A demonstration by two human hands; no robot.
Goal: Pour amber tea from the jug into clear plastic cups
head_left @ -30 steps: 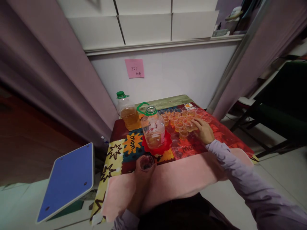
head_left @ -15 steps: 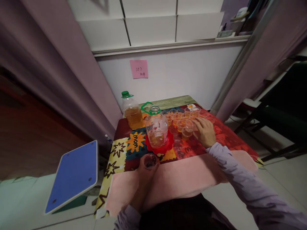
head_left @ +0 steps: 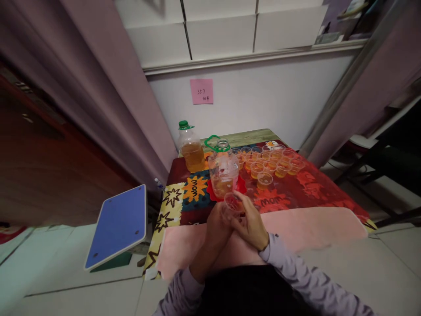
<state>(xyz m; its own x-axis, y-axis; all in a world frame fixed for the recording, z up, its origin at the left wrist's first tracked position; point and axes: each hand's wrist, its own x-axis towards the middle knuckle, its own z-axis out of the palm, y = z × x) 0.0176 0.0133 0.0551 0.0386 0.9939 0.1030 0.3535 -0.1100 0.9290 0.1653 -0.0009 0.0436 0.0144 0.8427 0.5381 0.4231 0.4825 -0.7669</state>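
Both my hands meet over the near side of the small table, around a clear empty plastic cup (head_left: pixel 233 203). My left hand (head_left: pixel 214 224) is closed beneath it and my right hand (head_left: pixel 250 224) is wrapped on its right side. Just behind the cup stands an open jug (head_left: pixel 224 169) with a green handle and a little amber liquid, on a red mat (head_left: pixel 241 188). A capped bottle (head_left: pixel 190 148) of amber liquid stands behind it to the left. Several small cups (head_left: pixel 271 163) filled with amber liquid sit in rows at the far right.
The table has a colourful patterned cloth (head_left: pixel 184 197) and a pink cloth (head_left: pixel 309 228) along its near edge. A blue board (head_left: pixel 116 226) leans on the floor at the left. Curtains hang on both sides, and a pink note (head_left: pixel 201 91) is stuck to the wall.
My right hand left the rows of filled cups and came back to join my left hand on the empty cup. The cup was lifted a little towards the jug. The camera shifted left.
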